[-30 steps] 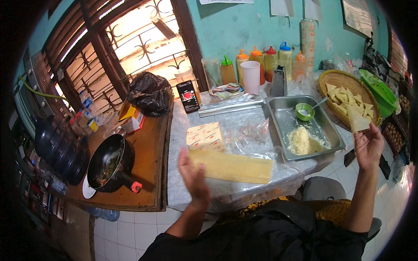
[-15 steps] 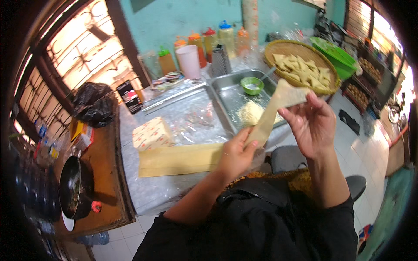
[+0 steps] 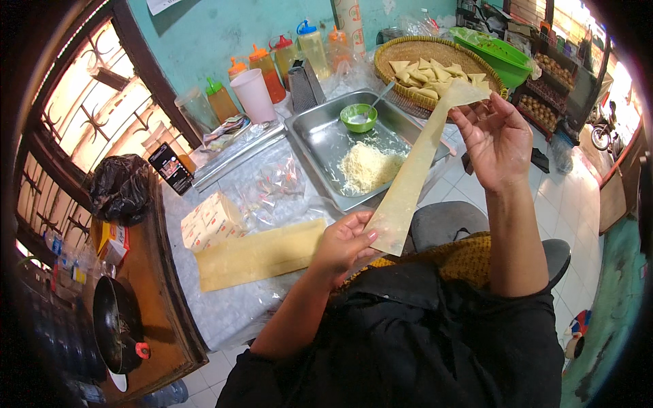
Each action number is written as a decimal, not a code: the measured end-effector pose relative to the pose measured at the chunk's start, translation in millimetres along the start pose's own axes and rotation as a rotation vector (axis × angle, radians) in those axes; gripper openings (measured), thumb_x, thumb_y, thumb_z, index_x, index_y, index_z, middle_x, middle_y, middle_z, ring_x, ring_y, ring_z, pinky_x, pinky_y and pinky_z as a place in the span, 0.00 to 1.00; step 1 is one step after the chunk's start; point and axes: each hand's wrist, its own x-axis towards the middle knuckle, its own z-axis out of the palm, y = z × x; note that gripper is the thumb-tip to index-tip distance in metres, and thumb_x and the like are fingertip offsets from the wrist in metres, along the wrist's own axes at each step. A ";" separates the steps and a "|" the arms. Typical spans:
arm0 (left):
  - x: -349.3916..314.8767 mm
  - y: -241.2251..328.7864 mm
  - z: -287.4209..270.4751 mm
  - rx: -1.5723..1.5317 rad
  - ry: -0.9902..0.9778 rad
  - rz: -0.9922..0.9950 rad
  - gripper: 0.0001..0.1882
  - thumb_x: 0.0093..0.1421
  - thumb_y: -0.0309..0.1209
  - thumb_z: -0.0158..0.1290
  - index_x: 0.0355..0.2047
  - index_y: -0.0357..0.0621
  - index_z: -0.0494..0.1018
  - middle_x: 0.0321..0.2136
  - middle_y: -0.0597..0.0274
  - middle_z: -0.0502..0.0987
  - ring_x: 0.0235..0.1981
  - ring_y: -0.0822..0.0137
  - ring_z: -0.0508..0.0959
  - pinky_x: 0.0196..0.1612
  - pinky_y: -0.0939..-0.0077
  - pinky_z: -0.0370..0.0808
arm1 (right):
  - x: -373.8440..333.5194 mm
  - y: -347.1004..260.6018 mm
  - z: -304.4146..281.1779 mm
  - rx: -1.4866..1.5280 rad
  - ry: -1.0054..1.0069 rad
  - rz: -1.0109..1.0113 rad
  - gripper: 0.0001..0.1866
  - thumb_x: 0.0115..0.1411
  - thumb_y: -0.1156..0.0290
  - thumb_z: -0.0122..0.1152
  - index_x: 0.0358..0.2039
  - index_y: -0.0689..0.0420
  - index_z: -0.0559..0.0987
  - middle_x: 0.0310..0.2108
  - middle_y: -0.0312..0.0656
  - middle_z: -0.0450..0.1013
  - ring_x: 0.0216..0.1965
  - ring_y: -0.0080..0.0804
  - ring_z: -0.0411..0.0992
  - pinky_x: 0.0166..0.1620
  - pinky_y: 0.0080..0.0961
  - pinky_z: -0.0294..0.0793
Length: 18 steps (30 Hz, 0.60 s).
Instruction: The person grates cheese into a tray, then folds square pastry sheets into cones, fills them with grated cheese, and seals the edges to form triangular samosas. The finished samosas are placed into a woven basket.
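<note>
A long, thin, pale yellow dough strip [image 3: 411, 173] is stretched slantwise in the air between my hands. My left hand [image 3: 347, 246] pinches its wide lower end between thumb and fingers. At the upper end, which is folded over at an angle, my right hand [image 3: 500, 143] grips it with the fingertips, palm partly showing. Beneath the strip, a metal tray [image 3: 314, 166] bears a heap of grated cheese [image 3: 367, 166] and a green bowl [image 3: 358, 124] with white paste and a spoon. A stack of dough strips [image 3: 255, 260] lies left of my left hand.
Folded triangles [image 3: 432, 75] lie in a woven basket [image 3: 401, 49] beyond the tray. A paper-wrapped block [image 3: 212, 223] sits behind the dough stack. Sauce bottles [image 3: 266, 73], a pale cup [image 3: 253, 96] and a box grater [image 3: 305, 87] stand by the wall. A black pan [image 3: 117, 326] is far left.
My left hand has moved down and slightly left along the strip, so more of its length shows stretched out. The head view has shifted and turned.
</note>
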 end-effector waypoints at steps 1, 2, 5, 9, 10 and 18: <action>-1.6 0.6 0.1 -0.001 0.025 0.004 0.16 0.58 0.22 0.50 0.47 0.35 0.66 0.41 0.55 0.75 0.42 0.63 0.77 0.46 0.66 0.75 | -0.3 -0.8 0.3 -0.004 0.016 -0.008 0.08 0.57 0.72 0.49 0.34 0.64 0.70 0.28 0.45 0.72 0.36 0.43 0.72 0.47 0.48 0.73; -3.2 0.6 -0.1 -0.003 0.050 0.008 0.15 0.58 0.23 0.50 0.46 0.35 0.66 0.41 0.54 0.75 0.41 0.63 0.77 0.46 0.66 0.75 | -0.3 -2.2 -3.1 -0.019 -0.002 -0.006 0.08 0.57 0.72 0.50 0.34 0.63 0.71 0.28 0.45 0.72 0.36 0.41 0.71 0.47 0.47 0.73; -6.9 1.0 -7.2 0.008 0.165 0.087 0.14 0.59 0.22 0.48 0.47 0.36 0.67 0.38 0.59 0.75 0.38 0.71 0.76 0.39 0.79 0.74 | -0.6 -1.9 -4.9 -0.143 0.032 -0.039 0.08 0.57 0.69 0.50 0.33 0.60 0.72 0.31 0.42 0.72 0.39 0.38 0.69 0.46 0.44 0.71; -27.9 14.9 -21.9 0.188 0.351 0.360 0.12 0.59 0.23 0.50 0.44 0.36 0.69 0.36 0.62 0.75 0.35 0.76 0.74 0.39 0.81 0.72 | -9.0 11.0 12.5 -0.598 0.133 -0.024 0.13 0.54 0.61 0.50 0.36 0.54 0.74 0.37 0.35 0.71 0.41 0.26 0.67 0.41 0.27 0.66; -36.3 25.3 -19.4 0.286 0.389 0.425 0.12 0.58 0.22 0.50 0.43 0.36 0.70 0.35 0.63 0.75 0.34 0.77 0.73 0.39 0.82 0.71 | -13.4 11.2 16.3 -0.750 0.095 0.019 0.15 0.53 0.61 0.51 0.37 0.55 0.73 0.37 0.34 0.71 0.40 0.24 0.67 0.40 0.25 0.66; -60.0 87.4 8.8 0.784 0.420 0.573 0.19 0.54 0.20 0.52 0.47 0.40 0.68 0.25 0.68 0.69 0.26 0.80 0.67 0.32 0.86 0.66 | -48.7 47.4 46.0 -0.942 -0.454 0.861 0.19 0.57 0.59 0.54 0.40 0.62 0.74 0.37 0.44 0.73 0.36 0.28 0.73 0.33 0.21 0.74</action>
